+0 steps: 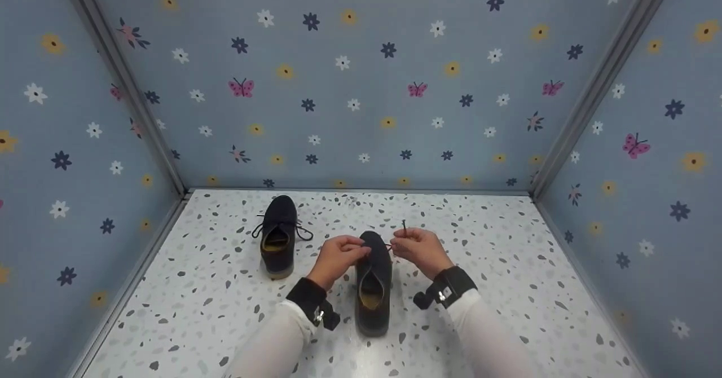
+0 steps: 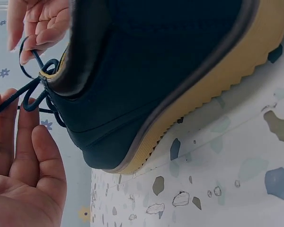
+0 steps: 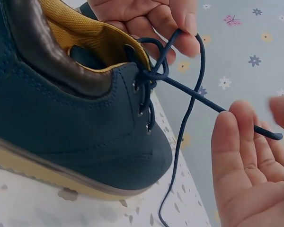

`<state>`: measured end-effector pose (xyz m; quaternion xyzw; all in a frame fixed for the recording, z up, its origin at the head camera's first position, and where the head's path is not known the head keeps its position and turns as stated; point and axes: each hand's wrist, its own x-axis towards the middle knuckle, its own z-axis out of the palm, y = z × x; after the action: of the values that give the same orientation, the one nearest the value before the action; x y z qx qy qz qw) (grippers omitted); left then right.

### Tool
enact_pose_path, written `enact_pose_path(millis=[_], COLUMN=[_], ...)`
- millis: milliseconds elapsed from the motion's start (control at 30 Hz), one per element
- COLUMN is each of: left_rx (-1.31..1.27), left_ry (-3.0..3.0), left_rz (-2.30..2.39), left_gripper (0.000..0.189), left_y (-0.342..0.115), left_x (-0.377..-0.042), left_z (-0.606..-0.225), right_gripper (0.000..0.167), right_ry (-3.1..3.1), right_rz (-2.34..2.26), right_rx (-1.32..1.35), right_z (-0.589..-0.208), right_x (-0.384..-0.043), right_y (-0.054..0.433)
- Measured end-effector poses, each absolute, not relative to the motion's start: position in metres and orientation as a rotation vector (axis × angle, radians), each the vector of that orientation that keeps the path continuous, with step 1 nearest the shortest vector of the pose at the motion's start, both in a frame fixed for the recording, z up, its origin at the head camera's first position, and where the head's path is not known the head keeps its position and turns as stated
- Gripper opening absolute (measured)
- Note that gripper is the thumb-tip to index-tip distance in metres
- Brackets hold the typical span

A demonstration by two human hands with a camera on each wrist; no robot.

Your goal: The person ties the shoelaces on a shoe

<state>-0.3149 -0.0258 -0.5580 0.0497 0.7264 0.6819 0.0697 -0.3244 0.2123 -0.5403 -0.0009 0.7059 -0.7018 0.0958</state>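
Note:
A dark blue lace-up shoe (image 1: 384,268) stands on the speckled surface, toe pointing away, between my two hands. My left hand (image 1: 337,258) is at its left side, over the lacing. It pinches a strand of the shoelace (image 2: 15,98), which runs taut from the knot at the top eyelets. On the shoe's right, my right hand (image 1: 423,251) holds the other strand (image 3: 208,103) between its fingers, the tip sticking out past them. Loops of lace (image 3: 166,64) stand at the knot. The yellow lining (image 3: 92,30) shows inside the shoe.
A matching shoe (image 1: 281,214) stands farther back on the left, its laces tied in a bow. Blue panels with flowers and butterflies (image 1: 361,84) enclose the speckled white surface (image 1: 214,288) at the back and both sides.

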Motion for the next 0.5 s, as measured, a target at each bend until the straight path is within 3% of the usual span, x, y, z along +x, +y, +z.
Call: enact_pose_path(millis=[267, 500], left_rx=[0.092, 0.042], left_ry=[2.082, 2.000], left_rz=[2.128, 2.186], left_gripper=[0.024, 0.011], left_y=[-0.0264, -0.0264], left_x=[-0.3164, -0.3195], left_z=[-0.5510, -0.5511], right_gripper=[0.026, 0.034], right_ry=[2.072, 2.077], right_rz=[-2.144, -2.146], right_rx=[-0.012, -0.005], right_z=[-0.5361, -0.5332], right_x=[-0.3260, -0.3268], right_y=[0.2143, 0.2155])
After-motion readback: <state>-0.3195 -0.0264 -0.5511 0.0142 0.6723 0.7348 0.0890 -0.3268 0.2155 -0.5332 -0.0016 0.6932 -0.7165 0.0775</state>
